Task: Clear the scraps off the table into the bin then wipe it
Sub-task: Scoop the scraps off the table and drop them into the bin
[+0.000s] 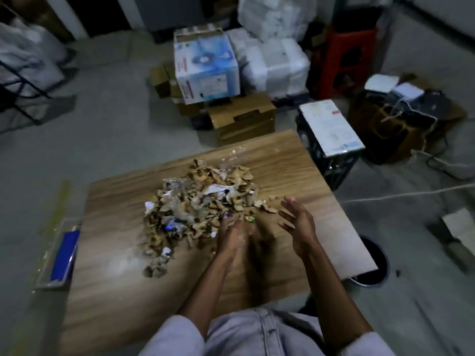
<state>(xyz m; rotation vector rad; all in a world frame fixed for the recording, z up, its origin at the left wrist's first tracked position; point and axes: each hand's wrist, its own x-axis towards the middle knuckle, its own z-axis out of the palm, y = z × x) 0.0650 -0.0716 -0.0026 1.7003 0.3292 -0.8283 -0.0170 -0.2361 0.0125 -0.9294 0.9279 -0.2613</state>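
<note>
The scraps [200,201], torn cardboard bits mixed with paper and clear plastic, lie in one loose heap at the middle of the wooden surface [123,299]. The heap runs from near the far edge down toward the person, with a small clump apart at its near end. Bare wood rings it on every side, widest at the near left and narrower at the far right corner.

The left hand [231,235] is at the heap's near right edge with its fingers in among the pieces. It is blurred, so I cannot tell whether it grips anything. The right hand [298,222] hovers just right of the heap, fingers straight and spread apart, palm turned toward the scraps, holding nothing.

A flat cardboard sheet [344,242] lies along the surface's right edge and juts past it. The bin [380,260], dark inside, stands on the floor below that edge, partly hidden by the sheet.

A clear tray with a blue sheet [64,253] sits at the left edge. Cardboard boxes [241,119] crowd the floor beyond the far edge, while the grey floor [90,140] to the left lies open.
</note>
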